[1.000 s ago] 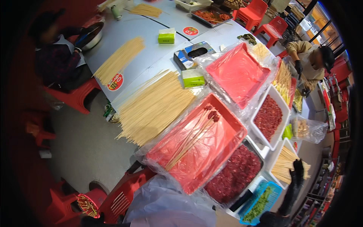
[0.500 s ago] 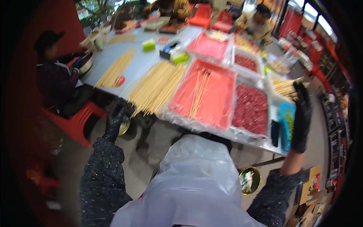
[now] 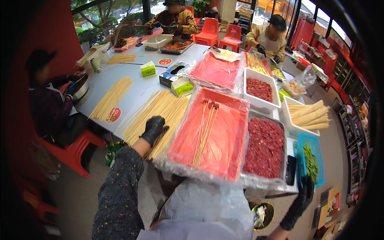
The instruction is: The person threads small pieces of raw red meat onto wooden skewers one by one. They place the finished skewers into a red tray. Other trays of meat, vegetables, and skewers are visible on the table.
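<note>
My left hand (image 3: 154, 130), in a black glove, rests on a wide spread of bare bamboo skewers (image 3: 164, 108). Its fingers are curled down, and whatever lies under them is hidden. Black-gloved too, my right hand (image 3: 299, 200) is at the near corner of a blue basket (image 3: 301, 154) of green leaves (image 3: 309, 162); its fingers stretch up at the rim and hold nothing I can see. Between my hands, a red tray (image 3: 224, 140) lined with clear plastic carries several skewers tipped with meat (image 3: 208, 128). To its right sits a tray of raw red meat pieces (image 3: 264, 148).
Beyond these are another red tray (image 3: 218, 72), a white bin of meat (image 3: 259, 90) and a white bin of bundled skewers (image 3: 308, 116). A dark phone-like slab (image 3: 291, 170) lies beside the basket. Tissue packs (image 3: 148, 69) stand mid-table. Three other people work around the table.
My left hand has come from beside the table edge onto the skewers. My right hand has dropped from near the bundled skewers to the blue basket's near corner. The view has shifted.
</note>
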`<control>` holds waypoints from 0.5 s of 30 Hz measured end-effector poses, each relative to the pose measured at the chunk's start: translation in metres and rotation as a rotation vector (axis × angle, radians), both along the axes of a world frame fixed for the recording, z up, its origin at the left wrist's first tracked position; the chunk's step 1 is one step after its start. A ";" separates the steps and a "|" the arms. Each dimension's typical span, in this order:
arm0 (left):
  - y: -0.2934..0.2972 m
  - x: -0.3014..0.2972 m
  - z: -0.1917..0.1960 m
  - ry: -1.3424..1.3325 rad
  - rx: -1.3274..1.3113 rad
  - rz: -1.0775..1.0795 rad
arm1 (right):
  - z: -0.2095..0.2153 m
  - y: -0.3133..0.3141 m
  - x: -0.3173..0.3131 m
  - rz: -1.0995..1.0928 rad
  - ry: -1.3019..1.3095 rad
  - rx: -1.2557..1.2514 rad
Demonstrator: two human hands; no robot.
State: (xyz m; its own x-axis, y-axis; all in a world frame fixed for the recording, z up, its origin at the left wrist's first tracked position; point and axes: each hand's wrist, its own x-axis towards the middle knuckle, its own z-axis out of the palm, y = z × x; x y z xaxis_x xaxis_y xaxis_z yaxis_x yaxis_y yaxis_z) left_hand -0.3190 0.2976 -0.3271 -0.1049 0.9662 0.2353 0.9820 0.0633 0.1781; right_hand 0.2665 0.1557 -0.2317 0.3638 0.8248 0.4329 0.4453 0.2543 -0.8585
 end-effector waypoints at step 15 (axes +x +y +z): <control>0.007 -0.037 0.007 -0.740 -0.049 0.275 | -0.006 0.066 0.013 0.093 -0.116 -0.042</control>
State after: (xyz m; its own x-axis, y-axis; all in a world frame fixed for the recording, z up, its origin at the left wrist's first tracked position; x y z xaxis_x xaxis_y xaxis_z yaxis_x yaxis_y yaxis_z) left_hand -0.3560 0.3048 -0.3200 -0.4539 0.8905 -0.0312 0.5575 0.3112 0.7696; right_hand 0.2799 0.2217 -0.2373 0.2344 0.8708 0.4322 0.5187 0.2640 -0.8132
